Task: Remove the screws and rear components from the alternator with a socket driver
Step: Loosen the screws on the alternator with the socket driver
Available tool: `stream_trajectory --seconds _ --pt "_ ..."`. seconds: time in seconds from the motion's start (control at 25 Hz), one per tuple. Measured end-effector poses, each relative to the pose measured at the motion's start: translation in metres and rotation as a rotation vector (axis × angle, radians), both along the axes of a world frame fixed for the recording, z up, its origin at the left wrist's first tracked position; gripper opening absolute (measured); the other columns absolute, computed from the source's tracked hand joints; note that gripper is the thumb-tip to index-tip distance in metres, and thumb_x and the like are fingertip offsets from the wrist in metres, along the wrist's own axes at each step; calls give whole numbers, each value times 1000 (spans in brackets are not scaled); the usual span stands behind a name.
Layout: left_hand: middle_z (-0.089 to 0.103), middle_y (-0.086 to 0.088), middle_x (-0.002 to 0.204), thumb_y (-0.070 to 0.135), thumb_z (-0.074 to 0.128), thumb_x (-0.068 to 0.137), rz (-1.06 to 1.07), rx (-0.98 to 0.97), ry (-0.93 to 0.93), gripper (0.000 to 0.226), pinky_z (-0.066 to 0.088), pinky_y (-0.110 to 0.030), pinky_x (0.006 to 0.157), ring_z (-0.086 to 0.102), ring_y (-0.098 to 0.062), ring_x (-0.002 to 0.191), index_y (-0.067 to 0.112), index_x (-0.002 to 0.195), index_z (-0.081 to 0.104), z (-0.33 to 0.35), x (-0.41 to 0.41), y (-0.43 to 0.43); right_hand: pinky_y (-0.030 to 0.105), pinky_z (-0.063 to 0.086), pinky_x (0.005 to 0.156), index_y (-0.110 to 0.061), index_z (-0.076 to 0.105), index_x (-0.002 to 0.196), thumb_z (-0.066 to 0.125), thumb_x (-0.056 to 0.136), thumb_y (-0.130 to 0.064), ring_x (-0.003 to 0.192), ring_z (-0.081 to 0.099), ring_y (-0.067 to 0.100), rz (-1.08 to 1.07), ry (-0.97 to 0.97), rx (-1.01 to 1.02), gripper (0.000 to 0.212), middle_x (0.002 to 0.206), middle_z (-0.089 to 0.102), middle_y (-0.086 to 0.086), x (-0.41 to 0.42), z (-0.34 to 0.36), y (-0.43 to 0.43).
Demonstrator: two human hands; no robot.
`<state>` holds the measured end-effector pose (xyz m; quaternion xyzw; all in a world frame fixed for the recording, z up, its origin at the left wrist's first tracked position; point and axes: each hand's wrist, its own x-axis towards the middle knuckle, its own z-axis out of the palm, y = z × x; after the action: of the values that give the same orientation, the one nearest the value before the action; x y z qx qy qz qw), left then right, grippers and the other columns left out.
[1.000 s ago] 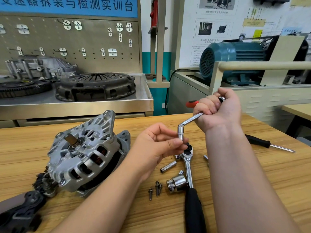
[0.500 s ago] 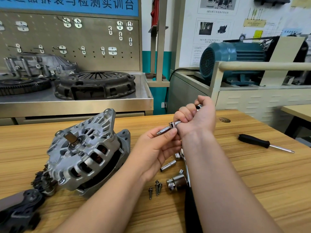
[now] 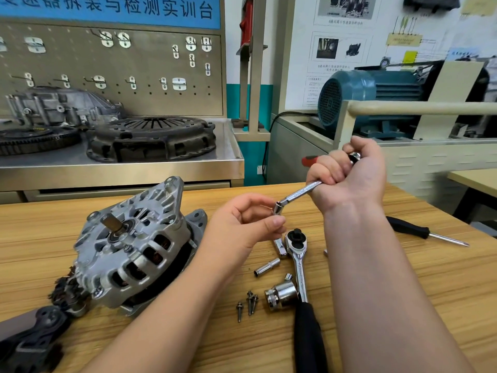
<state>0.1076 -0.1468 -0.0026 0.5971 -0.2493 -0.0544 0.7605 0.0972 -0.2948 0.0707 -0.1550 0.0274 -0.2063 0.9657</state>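
Gripping the socket driver [image 3: 298, 193] in a closed fist, the right hand [image 3: 347, 176] holds the tool above the wooden bench [image 3: 430, 292], shaft slanting down and left, with the red handle end poking out past the fingers. The left hand [image 3: 247, 227] has its fingers curled, and thumb and fingertips pinch the small socket [image 3: 278, 208] on the driver's tip; I judge a socket is being seated or swapped. The alternator [image 3: 131, 246] lies on the bench to the left, well apart from both hands, tilted with its bare shaft stub pointing up toward the camera. Judgement on handling: a cast-metal housing over copper windings, so likely heavy, rigid and not fragile. It is best steadied by the ribbed housing or a mounting ear, not by the dark frayed parts at its lower left end. The driver itself looks light and stiff, and the polished socket may be slippery. Three removed screws [image 3: 248, 302] lie near the front edge beside a large socket [image 3: 281, 294], a ratchet wrench [image 3: 298, 254] and a deep socket [image 3: 266, 267]. A black-handled screwdriver [image 3: 425, 231] lies to the right. Writing: the blue banner [image 3: 113, 6] above the pegboard reads "…速器拆装与检测实训台", its start cut off. Marks on the driver shaft and the wall poster text are too small to read. No brand is legible on the alternator.
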Motion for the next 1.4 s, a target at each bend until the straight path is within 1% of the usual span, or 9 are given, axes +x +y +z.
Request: stream_trajectory --seconds 0.24,0.48,0.8,1.0,1.08,1.16,1.24,1.32,1.4 --pt "71 2 70 19 74 59 88 106 -127 24 53 -18 61 67 -9 63 18 82 68 6 -2 4 19 14 29 -20 33 59 48 91 -20 33 13 7 -21 -13 -70 35 43 19 -8 -2 4 5" --pt "66 8 59 4 70 77 162 292 -266 15 48 -12 56 61 -2 54 19 78 67 19 -5 10 18 15 29 -20 30 61 43 92 -18 33 13 7 -69 -80 -196 34 42 19 -8 -5 6 12" --pt "66 3 59 -3 66 80 164 269 -174 14 51 -18 53 60 -7 51 11 77 66 27 -5 15 17 16 29 -20 33 60 42 94 -21 33 13 6 -43 -173 -190 35 41 19 -8 -5 7 27" --pt "69 2 63 5 70 79 190 367 -207 14 54 -23 59 66 -9 58 19 76 67 42 -14 22 18 15 30 -21 33 61 43 93 -22 34 13 6 -31 -139 -168 34 42 18 -8 -13 12 28" --pt "72 4 70 19 69 80 183 457 -315 7 55 -26 65 68 -10 67 25 78 72 56 -21 36 18 16 31 -21 33 60 43 92 -21 34 13 6 -16 -165 -181 34 42 18 -8 -20 17 33" --pt "71 12 76 39 62 78 257 533 -459 12 53 -22 68 66 -4 73 32 78 73 66 -25 58 18 17 31 -21 35 58 42 92 -22 34 14 6 1 -210 -259 35 41 19 -8 -27 19 46" --pt "69 18 76 44 56 78 430 539 -498 17 48 -13 63 63 0 74 35 75 70 66 -21 85 16 18 32 -21 39 58 40 93 -27 34 15 7 26 -254 -337 36 41 20 -8 -30 19 64" --pt "68 15 73 35 57 82 628 564 -471 14 45 -17 59 61 -1 70 32 73 67 57 -10 114 15 17 36 -18 41 59 36 95 -35 36 14 8 41 -282 -387 39 41 20 -7 -26 20 85" --pt "67 14 80 20 60 85 748 629 -471 13 46 -25 71 60 -4 81 30 79 64 42 5 138 14 17 38 -17 41 61 34 97 -38 37 13 9 45 -279 -438 42 41 20 -5 -16 27 103"
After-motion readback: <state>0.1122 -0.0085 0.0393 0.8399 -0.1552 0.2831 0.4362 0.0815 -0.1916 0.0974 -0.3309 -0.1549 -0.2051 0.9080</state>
